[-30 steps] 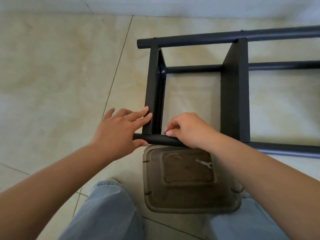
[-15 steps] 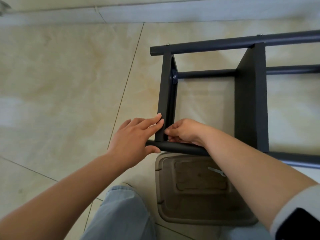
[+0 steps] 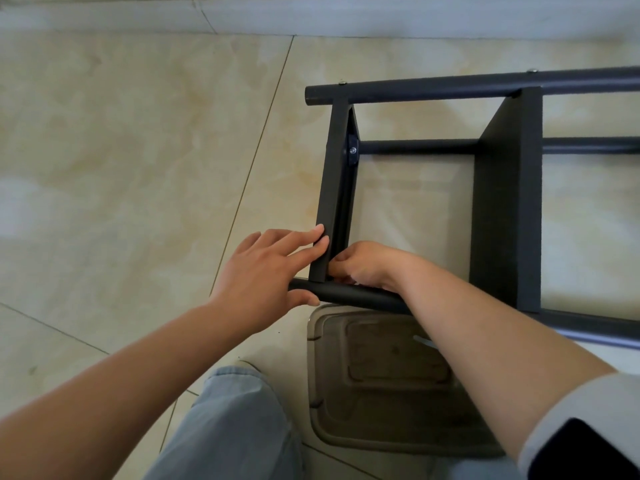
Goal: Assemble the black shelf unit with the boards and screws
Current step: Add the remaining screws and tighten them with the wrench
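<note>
While the black shelf unit [image 3: 498,188] lies on its side on the tiled floor [image 3: 121,150], the left hand [image 3: 266,275] presses straight fingers on its end board [image 3: 334,188], thumb under the near tube [image 3: 349,295]. Right hand [image 3: 363,263] is curled at the same corner; what it pinches is hidden. A clear plastic bin [image 3: 384,382] stands beneath the tube.

Glossy beige marbled floor tiles [image 3: 121,150] with thin dark grout lines; a pale baseboard [image 3: 346,15] runs along the far edge.

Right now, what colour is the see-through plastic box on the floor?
The plastic box is smoky brownish-grey, seen best in the head view.
</note>
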